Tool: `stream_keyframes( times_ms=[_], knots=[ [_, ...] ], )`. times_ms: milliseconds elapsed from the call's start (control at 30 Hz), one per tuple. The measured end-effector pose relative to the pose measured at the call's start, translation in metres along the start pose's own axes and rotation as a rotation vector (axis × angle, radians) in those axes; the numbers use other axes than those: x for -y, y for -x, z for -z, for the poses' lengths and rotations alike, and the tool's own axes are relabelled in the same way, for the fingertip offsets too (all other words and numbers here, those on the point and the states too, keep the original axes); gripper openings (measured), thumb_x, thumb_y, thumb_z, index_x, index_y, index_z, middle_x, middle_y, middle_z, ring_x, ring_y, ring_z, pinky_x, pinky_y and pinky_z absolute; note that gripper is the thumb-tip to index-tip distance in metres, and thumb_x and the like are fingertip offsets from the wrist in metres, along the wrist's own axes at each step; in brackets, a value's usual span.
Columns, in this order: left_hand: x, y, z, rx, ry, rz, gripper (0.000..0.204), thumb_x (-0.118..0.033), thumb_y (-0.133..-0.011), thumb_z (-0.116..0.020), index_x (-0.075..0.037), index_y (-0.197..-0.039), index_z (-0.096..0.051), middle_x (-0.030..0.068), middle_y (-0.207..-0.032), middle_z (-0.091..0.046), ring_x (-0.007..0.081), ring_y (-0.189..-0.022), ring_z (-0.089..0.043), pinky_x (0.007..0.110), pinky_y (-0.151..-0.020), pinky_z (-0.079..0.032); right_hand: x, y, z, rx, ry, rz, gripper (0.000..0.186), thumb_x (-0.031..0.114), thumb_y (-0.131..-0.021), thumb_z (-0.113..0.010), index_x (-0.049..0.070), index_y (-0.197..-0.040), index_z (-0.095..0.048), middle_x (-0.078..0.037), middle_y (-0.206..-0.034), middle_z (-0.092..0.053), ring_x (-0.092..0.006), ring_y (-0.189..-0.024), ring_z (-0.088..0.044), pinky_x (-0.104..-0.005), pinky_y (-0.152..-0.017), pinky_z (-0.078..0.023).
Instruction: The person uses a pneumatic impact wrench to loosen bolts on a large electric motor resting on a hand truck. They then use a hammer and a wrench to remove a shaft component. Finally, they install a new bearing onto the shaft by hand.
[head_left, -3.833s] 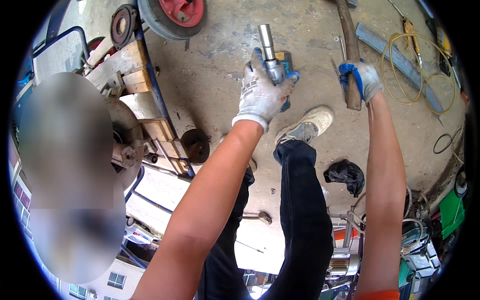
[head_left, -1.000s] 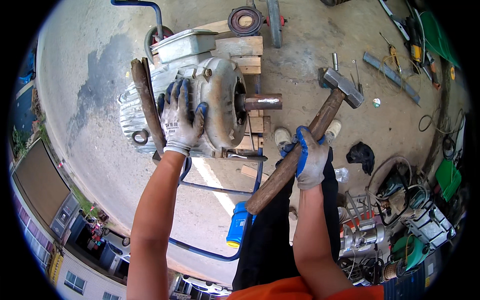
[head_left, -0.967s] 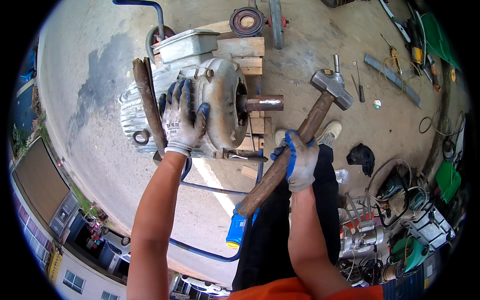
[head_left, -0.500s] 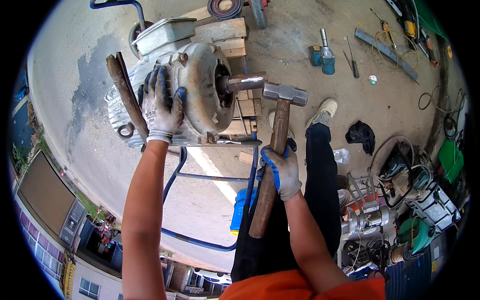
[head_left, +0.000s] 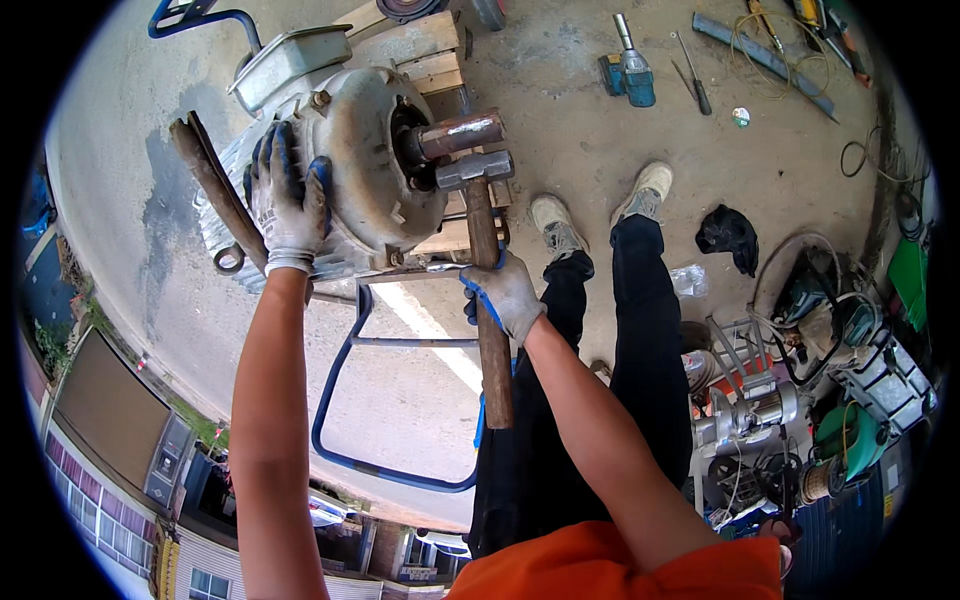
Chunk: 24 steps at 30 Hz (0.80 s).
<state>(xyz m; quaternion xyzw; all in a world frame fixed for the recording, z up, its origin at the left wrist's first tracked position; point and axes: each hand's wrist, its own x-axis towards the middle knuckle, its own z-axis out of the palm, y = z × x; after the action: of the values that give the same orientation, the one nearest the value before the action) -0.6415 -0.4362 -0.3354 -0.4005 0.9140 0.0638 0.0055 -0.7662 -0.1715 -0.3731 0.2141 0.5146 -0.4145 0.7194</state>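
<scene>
The left hand (head_left: 285, 208) lies on the motor (head_left: 362, 165), thumb spread; the right hand (head_left: 510, 295) grips a hammer (head_left: 483, 220) beside the motor's shaft (head_left: 460, 136).

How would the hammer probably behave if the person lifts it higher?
The hammer is probably heavy, judging by its thick metal head. The wooden handle looks stiff, being thick and straight. It may tip toward the head, since the right hand grips around mid-handle.

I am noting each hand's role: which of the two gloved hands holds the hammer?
The right hand: it is closed around the hammer. The left hand instead rests on the grey motor.
</scene>
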Motion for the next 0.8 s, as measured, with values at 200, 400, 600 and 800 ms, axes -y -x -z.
stream_keyframes(
  times_ms=[200,400,600,800],
  knots=[
    [-0.002,-0.004,0.005,-0.021,0.043,-0.033,0.053,-0.029,-0.092,-0.055,0.001,-0.135,-0.047,0.0207,-0.137,-0.048,0.0359,-0.128,-0.042,0.041,-0.11,-0.028,0.015,-0.033,0.04,-0.157,-0.201,0.09,0.019,0.014,-0.084,-0.068,-0.001,-0.09,-0.057,-0.009,-0.068,-0.059,-0.0201,-0.047,-0.058,-0.0346,-0.042,-0.052],
    [-0.001,-0.003,0.0,-0.012,0.178,-0.014,0.056,-0.028,-0.092,-0.055,0.002,-0.138,-0.044,0.021,-0.136,-0.049,0.0348,-0.127,-0.044,0.042,-0.109,-0.029,-0.005,-0.084,0.029,-0.333,-0.14,0.172,0.022,0.011,-0.079,-0.066,-0.003,-0.092,-0.055,-0.014,-0.072,-0.061,-0.0219,-0.053,-0.06,-0.0331,-0.048,-0.05],
    [0.004,0.001,0.001,0.027,0.142,-0.03,0.056,-0.023,-0.094,-0.055,0.004,-0.141,-0.038,0.0192,-0.14,-0.045,0.0303,-0.128,-0.043,0.038,-0.11,-0.028,0.01,-0.061,0.04,-0.004,-0.014,-0.122,0.022,0.015,-0.078,-0.067,-0.003,-0.088,-0.06,-0.012,-0.066,-0.06,-0.0226,-0.05,-0.06,-0.035,-0.047,-0.051],
    [-0.004,-0.002,0.008,0.01,-0.018,-0.011,0.057,-0.034,-0.092,-0.052,0.0,-0.138,-0.043,0.0221,-0.138,-0.045,0.0392,-0.127,-0.041,0.045,-0.11,-0.027,0.023,0.063,0.069,-0.105,-0.151,0.212,0.015,0.006,-0.089,-0.062,0.001,-0.101,-0.055,-0.006,-0.07,-0.058,-0.0136,-0.052,-0.058,-0.029,-0.045,-0.051]
  ],
)
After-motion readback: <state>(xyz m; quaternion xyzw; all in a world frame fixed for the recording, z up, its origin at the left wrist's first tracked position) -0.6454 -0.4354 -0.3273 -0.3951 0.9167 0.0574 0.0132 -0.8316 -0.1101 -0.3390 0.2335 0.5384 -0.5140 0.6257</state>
